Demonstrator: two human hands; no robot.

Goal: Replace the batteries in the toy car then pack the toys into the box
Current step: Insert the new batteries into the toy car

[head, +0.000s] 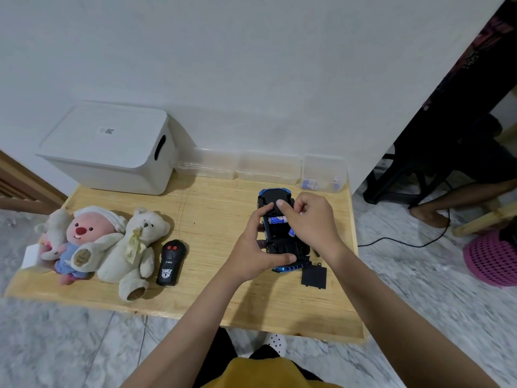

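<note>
A pale wooden worktop (pixel 212 219) carries a lidded white plastic storage box (pixel 112 148) at its far left. Right of centre, a blue toy car (pixel 275 191) lies upside down, black underside up, battery bay open with a blue battery (pixel 277 219) inside. The left hand (pixel 256 247) grips its side; the right hand (pixel 307 219) fingers pinch over the bay. A black battery cover (pixel 314 276) lies nearby.

— What's hidden on the toy car (pixel 282 233)?
— Both hands cover much of its underside; the right hand (pixel 310 219) hides part of the battery bay.
— And the clear bin (pixel 324 172) by the wall?
— Small blue-and-white items inside, too small to identify.
</note>
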